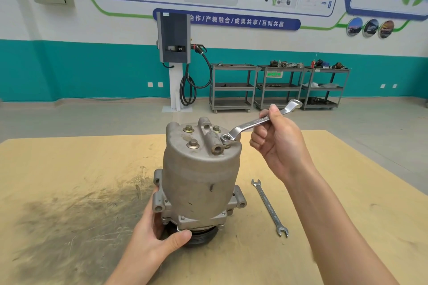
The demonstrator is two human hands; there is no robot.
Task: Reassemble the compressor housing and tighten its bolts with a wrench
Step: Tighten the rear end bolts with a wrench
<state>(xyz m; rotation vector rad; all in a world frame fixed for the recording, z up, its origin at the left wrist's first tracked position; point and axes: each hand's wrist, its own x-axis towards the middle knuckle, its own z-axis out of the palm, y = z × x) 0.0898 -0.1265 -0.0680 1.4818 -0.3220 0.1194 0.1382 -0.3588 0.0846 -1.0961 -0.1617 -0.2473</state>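
The grey metal compressor housing (199,180) stands upright on its black pulley on the wooden table (69,192). Its top cover carries several brass-coloured bolts (192,143). My left hand (157,236) grips the housing's lower flange at the front left, thumb across the base. My right hand (275,143) holds the shaft of a silver ring wrench (254,122), whose ring end sits just over the bolt at the cover's right edge. The bolt's head under the ring is mostly hidden.
A second, open-ended wrench (269,207) lies on the table to the right of the housing. The table has dark smears at the left. Beyond the table's far edge are bare floor, a charging post (174,53) and three grey shelf carts (278,85) along the wall.
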